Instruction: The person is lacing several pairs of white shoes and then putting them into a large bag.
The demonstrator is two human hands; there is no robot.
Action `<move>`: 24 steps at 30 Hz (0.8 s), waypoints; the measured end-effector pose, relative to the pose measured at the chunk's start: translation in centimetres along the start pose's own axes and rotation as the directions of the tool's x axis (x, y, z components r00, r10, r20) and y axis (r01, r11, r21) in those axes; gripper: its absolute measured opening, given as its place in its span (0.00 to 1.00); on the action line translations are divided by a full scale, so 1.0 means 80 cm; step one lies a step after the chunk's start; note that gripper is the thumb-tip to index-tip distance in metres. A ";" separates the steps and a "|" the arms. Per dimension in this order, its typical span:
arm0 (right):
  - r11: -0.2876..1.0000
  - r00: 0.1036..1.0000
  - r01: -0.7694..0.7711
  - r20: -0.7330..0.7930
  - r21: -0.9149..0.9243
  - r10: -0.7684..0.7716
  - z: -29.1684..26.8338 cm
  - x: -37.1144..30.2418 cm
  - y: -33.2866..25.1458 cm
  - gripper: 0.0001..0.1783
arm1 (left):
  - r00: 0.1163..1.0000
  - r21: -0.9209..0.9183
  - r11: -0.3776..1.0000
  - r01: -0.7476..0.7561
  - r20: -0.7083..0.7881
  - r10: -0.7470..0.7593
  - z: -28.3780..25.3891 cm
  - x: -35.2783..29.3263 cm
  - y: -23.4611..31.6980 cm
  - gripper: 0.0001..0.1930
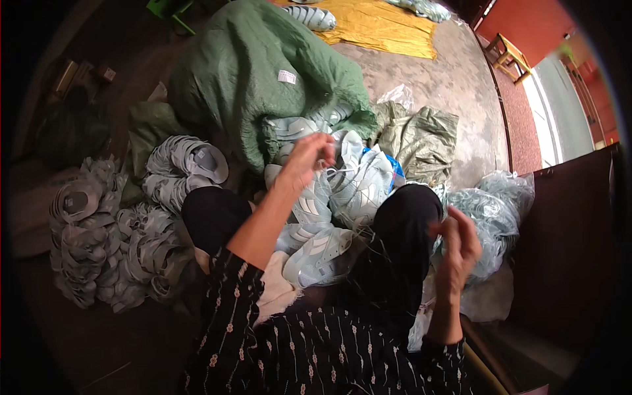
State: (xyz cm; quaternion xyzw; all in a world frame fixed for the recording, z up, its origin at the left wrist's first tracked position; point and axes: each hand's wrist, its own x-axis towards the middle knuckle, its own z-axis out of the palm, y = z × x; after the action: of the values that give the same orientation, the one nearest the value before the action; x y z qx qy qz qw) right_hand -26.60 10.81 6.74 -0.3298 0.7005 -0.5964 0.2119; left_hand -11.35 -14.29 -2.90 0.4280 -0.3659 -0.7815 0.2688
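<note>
Pale blue-grey shoe uppers [364, 191] with white stripes lie in a heap between my knees, in front of the mouth of a large green woven sack [243, 79]. My left hand [308, 160] is over the far side of this heap, its fingers curled in; what they hold, if anything, is too small to name. Held up beside my right knee, my right hand [459, 249] has thumb and fingers drawn together, slightly blurred, with nothing nameable between them. Fine threads run over the uppers and my dark trouser leg. One upper [320, 258] rests nearest my lap.
Nested stacks of grey uppers [85, 230] stand on the left. On the right are clear plastic bags [490, 220] with pale contents and a dark brown panel [566, 243]. Crumpled green sacking [421, 141], a yellow sheet [375, 26] and a wooden stool [509, 56] lie farther off.
</note>
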 end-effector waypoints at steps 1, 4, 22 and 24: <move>0.999 0.992 -0.015 0.123 0.033 0.011 0.035 0.017 -0.006 0.13 | 0.999 -0.096 0.995 -0.010 0.048 0.015 -0.001 -0.011 -0.011 0.10; 0.977 0.866 -0.096 0.500 0.188 -0.011 0.122 0.087 0.034 0.23 | 0.991 -0.279 0.960 0.021 0.133 0.017 0.011 -0.041 -0.036 0.10; 0.711 0.545 -0.694 0.729 0.115 0.414 0.180 0.161 0.074 0.11 | 0.503 0.751 0.220 -0.623 0.169 0.848 0.018 -0.102 -0.079 0.09; 0.719 0.558 -0.681 0.737 0.143 0.382 0.179 0.163 0.069 0.11 | 0.488 0.613 0.263 -0.745 0.232 0.841 0.026 -0.089 -0.081 0.07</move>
State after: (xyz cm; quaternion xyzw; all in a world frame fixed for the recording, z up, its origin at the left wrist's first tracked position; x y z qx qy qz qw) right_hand -26.90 -8.10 -0.24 -0.2315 0.5016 -0.4769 0.6836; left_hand -10.36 -4.54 -3.92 0.3026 -0.7532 -0.3283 0.4831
